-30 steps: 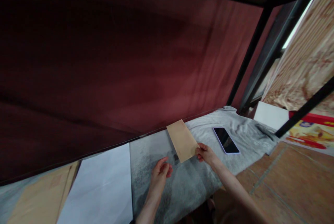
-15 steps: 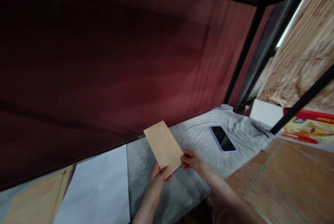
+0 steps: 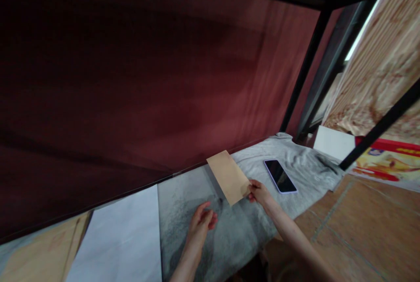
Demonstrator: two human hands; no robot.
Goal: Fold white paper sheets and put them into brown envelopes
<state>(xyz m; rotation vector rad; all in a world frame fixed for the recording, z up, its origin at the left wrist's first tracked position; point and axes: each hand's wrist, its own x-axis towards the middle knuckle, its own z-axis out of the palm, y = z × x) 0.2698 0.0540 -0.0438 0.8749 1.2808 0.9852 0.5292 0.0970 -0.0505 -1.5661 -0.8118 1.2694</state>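
- Pinching one brown envelope (image 3: pixel 229 176) by its near right corner, my right hand (image 3: pixel 259 192) has its fingers clamped on the paper's edge; the envelope sits tilted above the grey cloth (image 3: pixel 236 212), roughly midway along the tabletop, its far end pointing at the back edge by the dark red curtain (image 3: pixel 147 80).
- My left hand (image 3: pixel 201 222) hovers just left of the envelope's near end, not touching it, fingers loosely curled and slightly apart, holding nothing.
- Counting what lies here: one envelope, one phone (image 3: pixel 280 176), one white sheet (image 3: pixel 121 238), one tan sheet of card (image 3: pixel 39 258), one grey cloth.
- The phone lies screen up on the cloth toward the tabletop's right end, just beyond my right hand and apart from it.
- The white sheet lies left of the cloth, its edge against the cloth's left border; the tan card lies past it at the tabletop's left end.
- Off the right end I see one white board (image 3: pixel 334 142) and a red and yellow printed box (image 3: pixel 387 159) behind a black frame bar (image 3: pixel 380 129).
- Half a second ago both my hands gripped the envelope, further left over the cloth; now my left hand has let go and the envelope has moved right, back toward the phone.
- The phone, sheets and cloth lie as they did.
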